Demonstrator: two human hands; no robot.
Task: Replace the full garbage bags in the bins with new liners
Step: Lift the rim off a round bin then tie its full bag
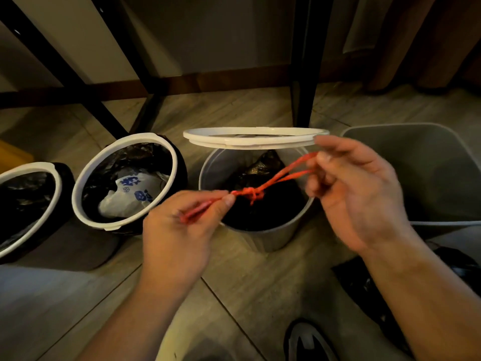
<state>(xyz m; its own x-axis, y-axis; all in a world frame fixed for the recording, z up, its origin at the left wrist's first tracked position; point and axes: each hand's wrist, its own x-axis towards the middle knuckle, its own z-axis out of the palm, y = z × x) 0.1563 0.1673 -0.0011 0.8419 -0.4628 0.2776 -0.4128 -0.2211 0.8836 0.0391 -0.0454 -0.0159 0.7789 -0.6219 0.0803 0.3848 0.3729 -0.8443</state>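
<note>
head: hands (179,230) (356,194) apart on taut drawstring (276,178)

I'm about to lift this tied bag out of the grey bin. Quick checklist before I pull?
1. Knot formed in red drawstring: ok; tightness: cannot tell.
2. Left hand pinches the string ends: ok.
3. Right hand holds the loops: ok.
4. Black bag gathered inside the grey bin, off its rim: ok.
5. White ring hovers over the bin's mouth, likely in the lift path: not ok.
6. New liner at hand: cannot tell.
</note>
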